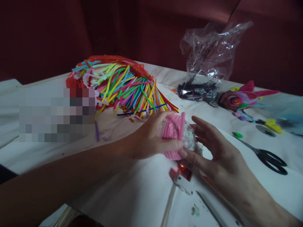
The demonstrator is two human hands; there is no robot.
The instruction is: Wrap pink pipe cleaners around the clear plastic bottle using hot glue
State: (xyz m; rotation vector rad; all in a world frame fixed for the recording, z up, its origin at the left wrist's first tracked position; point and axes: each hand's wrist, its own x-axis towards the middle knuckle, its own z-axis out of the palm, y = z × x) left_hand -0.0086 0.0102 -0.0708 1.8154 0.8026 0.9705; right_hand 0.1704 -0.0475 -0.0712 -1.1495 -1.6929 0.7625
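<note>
In the middle of the head view, a rounded clear plastic piece (pixel 189 138) is partly covered by side-by-side rows of pink fuzzy pipe cleaner (pixel 170 127). My left hand (pixel 151 138) is closed around its left side, the thumb lying across the pink rows. One pink end sticks up along the edge of the rows. From the right, my right hand (pixel 213 151) curves about the clear end, thumb at the lower pink edge and fingers at the far side. Its index finger is raised, and some fingertips are hidden. Below them, a small device with a glowing red light (pixel 183 168) is partly covered.
Many coloured pipe cleaners (pixel 132 90) spill from a red plastic bag (pixel 113 58). Behind stands a clear plastic bag (pixel 208 53) with dark tinsel-like strands. At right are a colourful fish-like craft (pixel 239 97), black-handled scissors (pixel 270 159) and yellow pieces (pixel 273 125). A blurred patch covers the left.
</note>
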